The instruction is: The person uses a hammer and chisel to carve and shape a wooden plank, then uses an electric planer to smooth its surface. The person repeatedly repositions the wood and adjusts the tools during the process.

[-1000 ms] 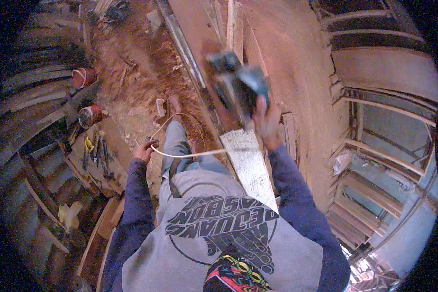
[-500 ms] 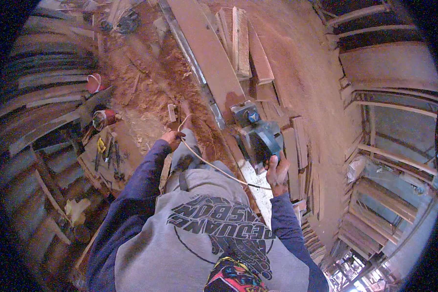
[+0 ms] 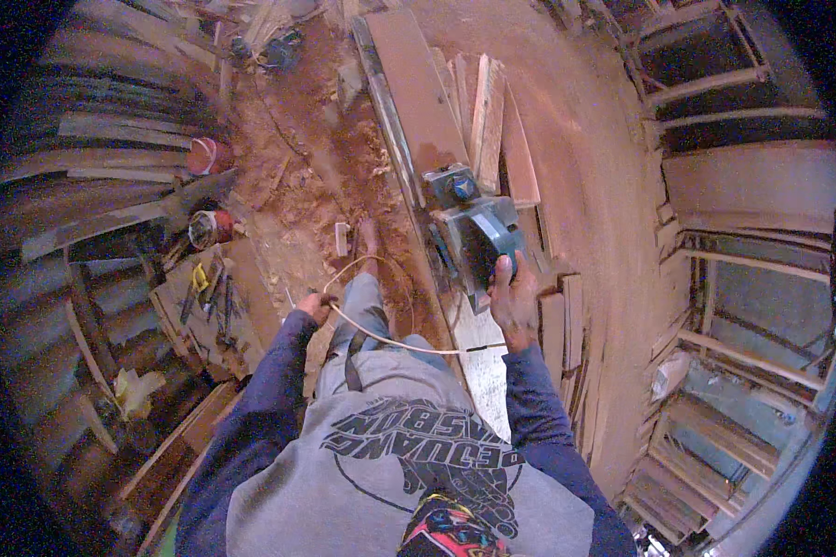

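Note:
My right hand is closed around the rear handle of a dark teal electric hand planer. The planer sits over a long reddish-brown board that stretches away from me; its sole is hidden from view. From the planer's rear, a pale power cord runs across my lap to my left hand. That hand pinches the cord, and a loop of it rises beyond the fingers. Under my right wrist, a white speckled surface shows, in line with the board.
Narrow planks lie right of the board. Wood shavings cover the floor at left, with a small pale block by my foot. Farther left are a red bucket, a red can and hand tools. Timber racks line the right.
The planer and my right hand have moved away from me along the board. My left hand has drawn back a little with the cord. The whole view has shifted slightly.

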`<state>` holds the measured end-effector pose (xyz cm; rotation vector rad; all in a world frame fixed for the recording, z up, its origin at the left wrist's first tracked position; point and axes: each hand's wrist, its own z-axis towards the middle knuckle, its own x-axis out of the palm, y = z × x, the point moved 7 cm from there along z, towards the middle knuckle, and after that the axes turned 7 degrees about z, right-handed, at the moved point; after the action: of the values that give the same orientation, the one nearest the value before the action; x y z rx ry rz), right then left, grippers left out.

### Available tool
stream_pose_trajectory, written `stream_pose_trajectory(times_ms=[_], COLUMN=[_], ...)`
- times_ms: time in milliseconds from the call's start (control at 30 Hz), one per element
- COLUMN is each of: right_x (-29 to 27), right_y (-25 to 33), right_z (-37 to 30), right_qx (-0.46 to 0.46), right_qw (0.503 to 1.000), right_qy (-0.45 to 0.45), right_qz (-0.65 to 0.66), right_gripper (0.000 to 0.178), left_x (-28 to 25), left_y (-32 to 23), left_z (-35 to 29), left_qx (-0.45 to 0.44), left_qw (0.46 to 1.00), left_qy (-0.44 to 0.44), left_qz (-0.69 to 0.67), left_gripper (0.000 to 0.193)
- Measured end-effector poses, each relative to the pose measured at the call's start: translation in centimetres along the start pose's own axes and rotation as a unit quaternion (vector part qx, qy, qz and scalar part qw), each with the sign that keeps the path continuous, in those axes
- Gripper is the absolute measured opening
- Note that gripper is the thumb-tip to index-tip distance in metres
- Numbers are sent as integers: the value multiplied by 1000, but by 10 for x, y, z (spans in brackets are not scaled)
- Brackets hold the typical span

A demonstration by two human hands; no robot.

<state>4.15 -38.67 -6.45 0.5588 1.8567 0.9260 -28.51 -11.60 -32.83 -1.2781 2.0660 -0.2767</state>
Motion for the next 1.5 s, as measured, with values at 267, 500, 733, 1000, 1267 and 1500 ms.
stream_pose_trajectory(times_ms=[267, 500, 733, 1000, 1267, 1500], right_x=[51, 99, 156, 143, 47, 14], right_y=[103, 207, 276, 230, -9, -47], right_z=[120, 256, 368, 325, 30, -39], right_qx=[-138, -240, -254, -265, 40, -23], right_qw=[989, 968, 965, 963, 976, 996], right_qy=[-48, -72, -28, -38, 35, -35], right_qz=[8, -14, 60, 13, 213, 74], right_gripper=[55, 59, 59, 54, 41, 59], left_x=[-19, -29, -75, -51, -4, -16], left_y=[11, 9, -34, 11, 66, 42], left_z=[-29, -15, -8, -10, 6, -7], left_qx=[-99, -52, -57, -87, -42, -97], left_qw=[994, 983, 982, 967, 964, 978], left_qy=[-55, -103, -147, -207, -186, -147], left_qz=[-3, -145, -107, -116, -188, -109], left_gripper=[40, 36, 40, 39, 35, 41])
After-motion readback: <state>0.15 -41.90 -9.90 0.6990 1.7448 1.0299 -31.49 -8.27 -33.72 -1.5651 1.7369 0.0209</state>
